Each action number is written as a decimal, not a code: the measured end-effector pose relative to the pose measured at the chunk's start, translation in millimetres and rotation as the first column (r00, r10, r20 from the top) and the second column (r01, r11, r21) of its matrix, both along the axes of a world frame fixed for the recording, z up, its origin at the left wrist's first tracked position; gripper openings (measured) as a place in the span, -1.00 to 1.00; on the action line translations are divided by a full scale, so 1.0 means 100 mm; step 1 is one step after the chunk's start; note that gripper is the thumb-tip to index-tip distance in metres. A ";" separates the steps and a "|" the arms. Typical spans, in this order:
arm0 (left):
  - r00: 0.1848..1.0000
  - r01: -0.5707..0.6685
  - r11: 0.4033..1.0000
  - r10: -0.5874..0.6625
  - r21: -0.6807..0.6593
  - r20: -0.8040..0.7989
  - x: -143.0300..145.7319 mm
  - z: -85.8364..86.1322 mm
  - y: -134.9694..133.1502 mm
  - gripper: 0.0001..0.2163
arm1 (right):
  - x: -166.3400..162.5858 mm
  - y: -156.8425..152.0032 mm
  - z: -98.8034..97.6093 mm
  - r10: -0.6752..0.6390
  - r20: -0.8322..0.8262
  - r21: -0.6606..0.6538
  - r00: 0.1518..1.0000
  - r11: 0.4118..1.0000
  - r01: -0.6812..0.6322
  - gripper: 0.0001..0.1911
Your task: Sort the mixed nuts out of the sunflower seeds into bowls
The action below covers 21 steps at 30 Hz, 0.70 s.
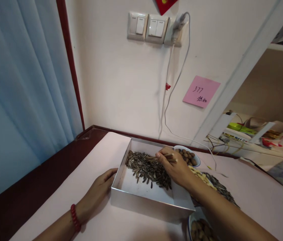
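Observation:
A shallow silver-grey box (154, 204) with a white inside stands in front of me. Striped sunflower seeds (149, 167) lie heaped over its floor, mostly toward the back and right. At the box's left side, my left hand (100, 187) is closed against the wall, with its fingertips partly hidden by the box. Over the right part of the box, my right hand (175, 169) is closed on brown wooden chopsticks (170, 157); their pale thick ends show above the hand. Their tips are hard to make out among the seeds.
Behind my right hand is a bowl (198, 160) of round brown nuts. Peanuts (203, 175) and more sunflower seeds (220, 189) lie right of the box. Another bowl (189, 227) with nuts stands at the front. A white cable (165, 113) hangs down the wall onto the table.

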<state>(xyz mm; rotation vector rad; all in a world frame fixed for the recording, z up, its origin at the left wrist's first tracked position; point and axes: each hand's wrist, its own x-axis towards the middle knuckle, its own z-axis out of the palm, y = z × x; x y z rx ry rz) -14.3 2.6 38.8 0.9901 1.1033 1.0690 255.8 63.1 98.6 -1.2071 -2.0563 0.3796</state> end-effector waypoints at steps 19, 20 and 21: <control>1.000 0.001 1.000 -0.001 0.011 0.027 -0.01 -0.02 0.00 -0.67 | 0.28 -0.31 0.13 -0.075 -0.217 -0.014 0.973 0.997 0.074 -0.57; 1.000 0.008 1.000 -0.008 0.017 0.026 -0.01 -0.04 0.00 -0.67 | 0.33 -0.37 0.15 -0.089 -0.237 -0.011 0.967 0.996 0.089 -0.57; 1.000 0.013 1.000 -0.013 0.023 0.024 -0.02 -0.05 0.01 -0.67 | 0.39 -0.44 0.18 -0.106 -0.260 -0.004 0.960 0.994 0.109 -0.58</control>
